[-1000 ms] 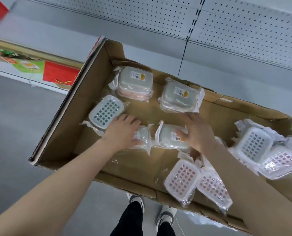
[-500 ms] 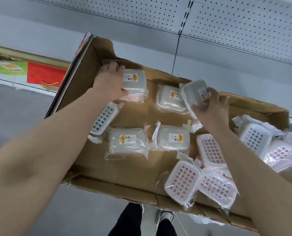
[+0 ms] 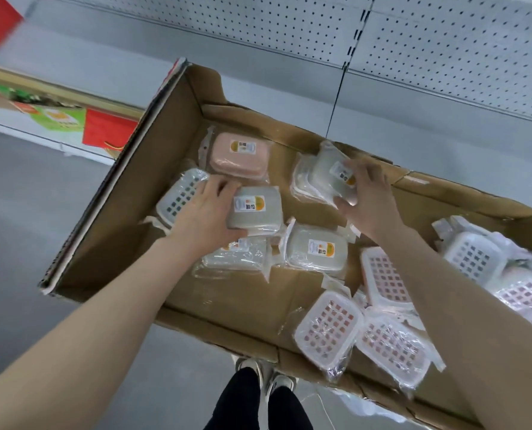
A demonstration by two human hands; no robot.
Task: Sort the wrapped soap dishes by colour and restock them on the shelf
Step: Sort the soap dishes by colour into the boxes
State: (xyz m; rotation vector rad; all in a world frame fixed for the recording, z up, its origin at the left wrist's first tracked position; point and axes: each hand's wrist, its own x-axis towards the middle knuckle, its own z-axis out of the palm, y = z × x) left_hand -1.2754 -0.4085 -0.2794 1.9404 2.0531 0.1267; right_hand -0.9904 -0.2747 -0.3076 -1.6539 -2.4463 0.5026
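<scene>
Grey dish [image 3: 258,209] lifted off pink dish [image 3: 240,158]; left fingers [image 3: 219,187] gripping.

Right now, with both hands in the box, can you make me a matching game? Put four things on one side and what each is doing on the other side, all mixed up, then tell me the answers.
Things
1. left hand
2. right hand
3. pink soap dish
4. grid-topped soap dish

What each is doing
A. lies grid side up by the near edge of the cardboard box
B. grips the flat grey-green dish, label up
C. lies label up near the box's far wall
D. grips the tilted grey-green dish

Pairs: 1-B, 2-D, 3-C, 4-A
</scene>
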